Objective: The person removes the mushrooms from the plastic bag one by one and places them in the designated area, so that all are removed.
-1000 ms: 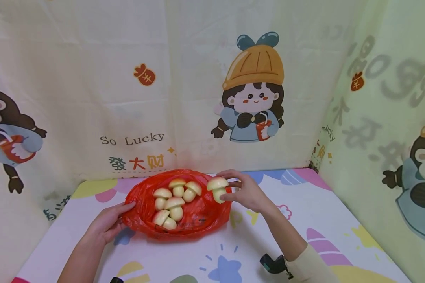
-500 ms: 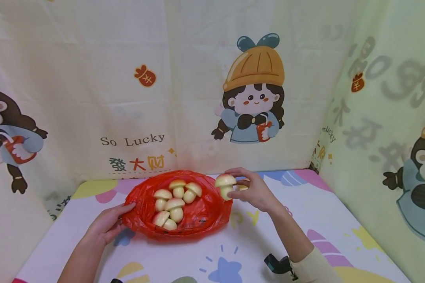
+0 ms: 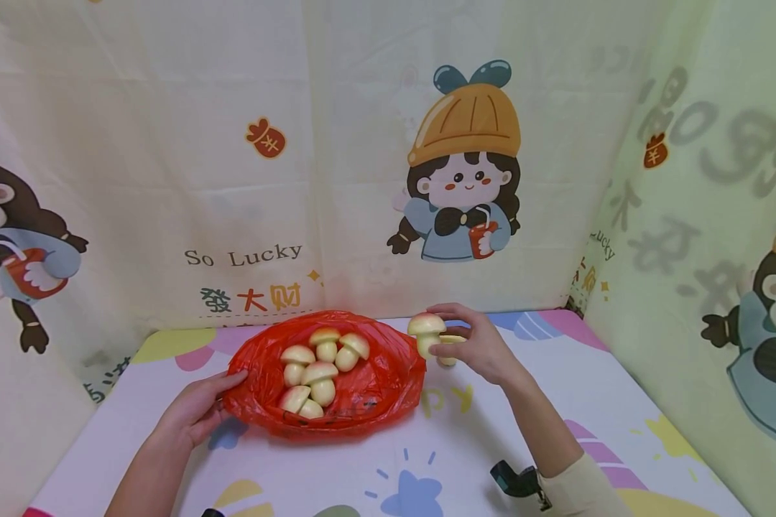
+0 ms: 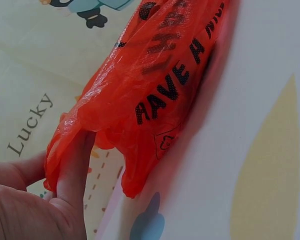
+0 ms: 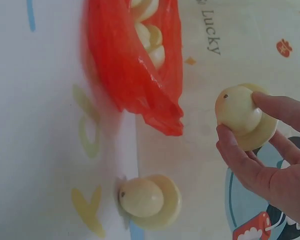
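Observation:
A red plastic bag (image 3: pixel 394 391) sits with its mouth spread, holding several toy mushrooms (image 3: pixel 319 377) with pale stems and pinkish-yellow caps. My left hand (image 3: pixel 190 409) pinches the bag's left rim; in the left wrist view the plastic folds (image 4: pixel 82 112) drape over the fingers. Off the bag's right edge, my right hand (image 3: pixel 485 348) holds one mushroom (image 3: pixel 425 332) upright, raised above the table. The right wrist view shows this mushroom (image 5: pixel 238 112) between thumb and fingers. A second mushroom (image 5: pixel 142 198) stands on the table below, partly hidden by the right hand in the head view.
A white tablecloth (image 3: pixel 336 474) with coloured prints covers the table. Cream printed curtains (image 3: pixel 336 179) rise close behind it and along both sides. A small black device (image 3: pixel 516 480) is at the right sleeve.
My right hand has carried its mushroom rightward, from over the bag's right rim to just outside it. The standing mushroom has come into view behind the hand. My left hand has stayed put.

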### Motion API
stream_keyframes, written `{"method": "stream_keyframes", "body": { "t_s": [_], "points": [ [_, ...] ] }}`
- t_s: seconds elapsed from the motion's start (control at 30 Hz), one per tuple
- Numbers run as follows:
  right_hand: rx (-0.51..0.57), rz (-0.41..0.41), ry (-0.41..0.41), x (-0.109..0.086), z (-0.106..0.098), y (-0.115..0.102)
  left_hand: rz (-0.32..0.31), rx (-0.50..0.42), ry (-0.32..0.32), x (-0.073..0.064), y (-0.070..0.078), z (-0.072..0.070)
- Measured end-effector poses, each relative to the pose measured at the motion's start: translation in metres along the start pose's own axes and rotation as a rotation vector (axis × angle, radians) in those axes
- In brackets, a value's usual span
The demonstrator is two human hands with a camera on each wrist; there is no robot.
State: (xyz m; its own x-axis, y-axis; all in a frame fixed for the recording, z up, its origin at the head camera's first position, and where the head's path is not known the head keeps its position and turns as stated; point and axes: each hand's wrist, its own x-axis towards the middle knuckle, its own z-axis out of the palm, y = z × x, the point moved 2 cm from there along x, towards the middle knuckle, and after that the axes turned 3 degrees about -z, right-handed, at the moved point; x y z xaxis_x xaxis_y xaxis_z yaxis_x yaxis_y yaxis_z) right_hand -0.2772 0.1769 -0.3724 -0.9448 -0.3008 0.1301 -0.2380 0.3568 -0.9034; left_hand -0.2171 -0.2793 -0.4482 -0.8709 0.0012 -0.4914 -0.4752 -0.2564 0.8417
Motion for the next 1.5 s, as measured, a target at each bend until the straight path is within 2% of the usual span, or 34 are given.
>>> {"method": "stream_keyframes", "body": {
  "t_s": [0.33, 0.8, 1.1, 1.5],
  "points": [
    [-0.057, 0.001, 0.04, -0.002, -0.015, 0.015, 0.0, 0.003, 0.002, -0.001, 0.0, 0.0],
    [-0.052, 0.045, 0.071, -0.007, -0.036, 0.029, -0.005, 0.001, 0.006, 0.0, -0.002, -0.001],
    [-0.086, 0.046, 0.073, -0.011, -0.046, 0.037, -0.008, 0.003, 0.005, 0.0, -0.001, -0.001],
    [-0.08, 0.046, 0.064, -0.022, -0.058, 0.049, -0.01, 0.007, 0.008, 0.002, 0.0, 0.0]
  ]
}}
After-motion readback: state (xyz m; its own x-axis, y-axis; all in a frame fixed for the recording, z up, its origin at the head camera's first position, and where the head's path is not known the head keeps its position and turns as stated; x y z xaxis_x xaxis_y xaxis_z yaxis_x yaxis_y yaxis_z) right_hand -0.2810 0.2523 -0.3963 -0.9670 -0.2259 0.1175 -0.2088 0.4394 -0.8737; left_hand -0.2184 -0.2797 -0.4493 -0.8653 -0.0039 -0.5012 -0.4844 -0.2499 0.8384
